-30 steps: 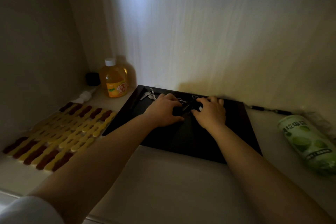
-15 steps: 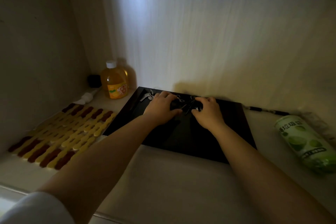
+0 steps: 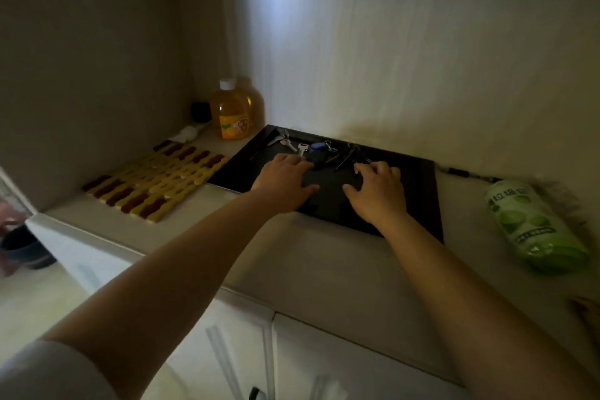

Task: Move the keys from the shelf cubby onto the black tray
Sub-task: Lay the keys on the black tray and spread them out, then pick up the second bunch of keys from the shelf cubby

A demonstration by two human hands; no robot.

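The keys (image 3: pixel 319 151) lie bunched at the back of the black tray (image 3: pixel 428 201), just beyond both hands. The left hand (image 3: pixel 285 180) and right hand (image 3: pixel 376 190) hover with fingers spread and empty. A careless fingertip could snag a key ring and drag the bunch off the tray's rim onto the worktop (image 3: pixel 324 256).

Dim alcove, cream walls (image 3: pixel 422 42), white cabinet doors (image 3: pixel 233 351) below

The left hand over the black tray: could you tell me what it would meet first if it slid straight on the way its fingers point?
Probably the blue key fob, lying just beyond the left hand on the black tray; depth is uncertain.
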